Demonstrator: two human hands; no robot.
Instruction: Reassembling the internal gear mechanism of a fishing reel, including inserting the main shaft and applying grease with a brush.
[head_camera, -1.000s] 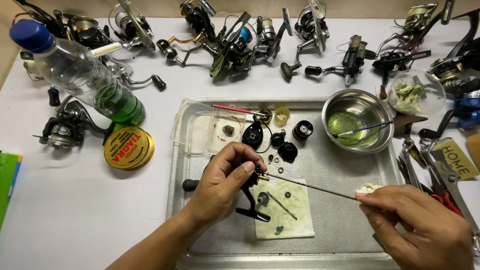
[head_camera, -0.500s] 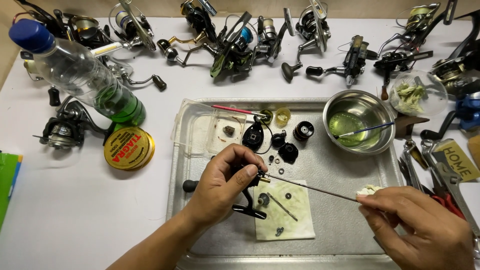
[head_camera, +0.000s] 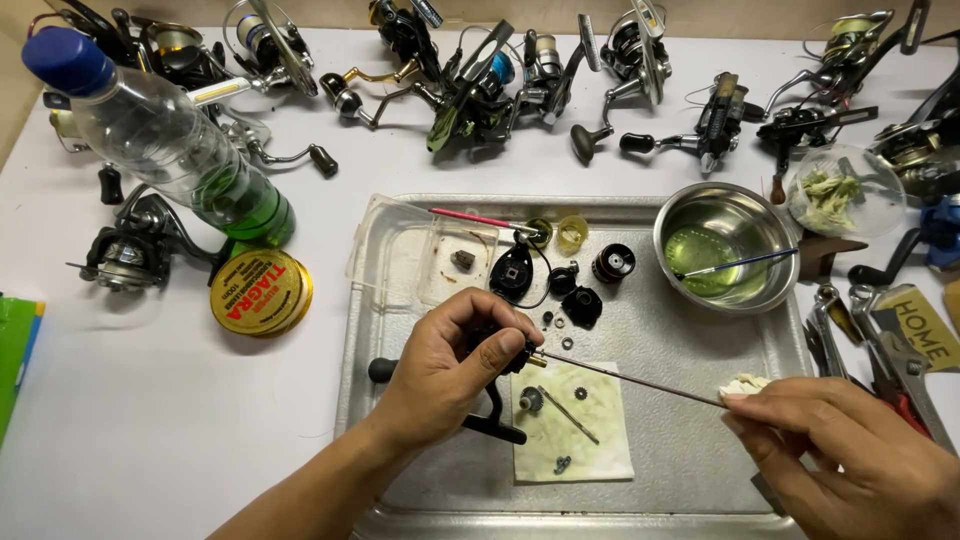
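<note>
Two hands work over the metal tray (head_camera: 420, 490): left hand (head_camera: 450, 375) clamped on the black reel body (head_camera: 497, 352), right hand (head_camera: 850, 460) pinching the thin rod (head_camera: 640, 382), best kept straight.

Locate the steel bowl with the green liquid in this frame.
In the head view, the steel bowl sits at the far right corner of the metal tray, beyond the right hand, with a thin brush resting in it.

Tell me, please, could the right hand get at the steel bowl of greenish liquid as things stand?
Probably yes: the steel bowl sits just beyond the right hand with bare tray between, though its fingers now pinch a thin rod.
</note>
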